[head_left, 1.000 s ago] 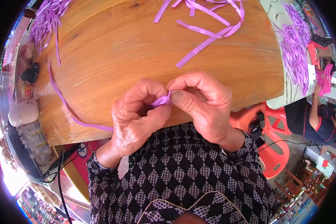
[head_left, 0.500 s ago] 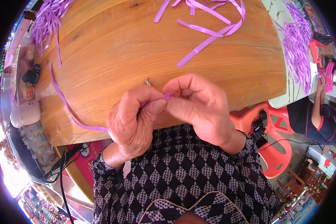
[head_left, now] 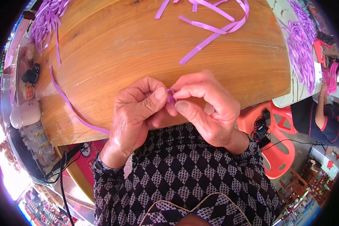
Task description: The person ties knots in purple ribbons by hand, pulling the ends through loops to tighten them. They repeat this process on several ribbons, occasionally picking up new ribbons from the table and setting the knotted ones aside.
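Note:
A small loop of purple ribbon (head_left: 171, 99) shows between my two hands, just over the near edge of the wooden table. My left hand (head_left: 132, 107) pinches it between thumb and fingers. From the other side, the curled thumb and fingertips of my right hand (head_left: 211, 109) close on the ribbon, though the exact contact is partly hidden. The ribbon's long tail (head_left: 73, 107) runs from under my left hand across the table's left side.
Purple ribbon strips (head_left: 214, 32) lie at the far side of the wooden table (head_left: 113, 49). A ribbon bundle (head_left: 47, 22) is at far left, another pile (head_left: 299, 52) on the white table. An orange chair (head_left: 278, 154) stands at right; a person (head_left: 318, 116) works beyond it.
My left hand has turned, its thumb now higher up. My right fingers have spread a little, and the ribbon loop between the hands shows more clearly.

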Tool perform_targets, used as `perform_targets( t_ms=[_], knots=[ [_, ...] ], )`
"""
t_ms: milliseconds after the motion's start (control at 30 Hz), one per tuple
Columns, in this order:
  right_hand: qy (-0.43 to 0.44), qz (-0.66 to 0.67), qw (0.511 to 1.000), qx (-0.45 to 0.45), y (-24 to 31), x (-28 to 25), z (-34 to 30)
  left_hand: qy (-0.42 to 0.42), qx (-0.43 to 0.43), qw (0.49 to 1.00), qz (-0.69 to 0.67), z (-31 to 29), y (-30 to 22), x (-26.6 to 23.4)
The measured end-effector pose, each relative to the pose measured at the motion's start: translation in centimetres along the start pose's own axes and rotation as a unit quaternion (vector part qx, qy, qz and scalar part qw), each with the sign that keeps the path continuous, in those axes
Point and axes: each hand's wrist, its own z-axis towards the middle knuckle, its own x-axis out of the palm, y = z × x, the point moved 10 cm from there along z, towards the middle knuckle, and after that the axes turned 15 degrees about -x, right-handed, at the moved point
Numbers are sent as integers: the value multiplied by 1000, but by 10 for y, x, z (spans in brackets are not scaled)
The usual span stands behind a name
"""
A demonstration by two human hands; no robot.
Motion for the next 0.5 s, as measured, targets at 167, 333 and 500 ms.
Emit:
perform_targets(
  t_ms=[167, 333, 500],
  knots=[
    [11, -69, 998, -8, 7, 0, 3, -32, 19, 999, 15, -2, -2, -2],
    [6, -73, 997, 8, 5, -1, 1, -24, 27, 999, 11, -2, 0, -1],
    [17, -52, 998, 15, 4, 0, 0, -34, 37, 999, 13, -5, -2, 2]
  ],
)
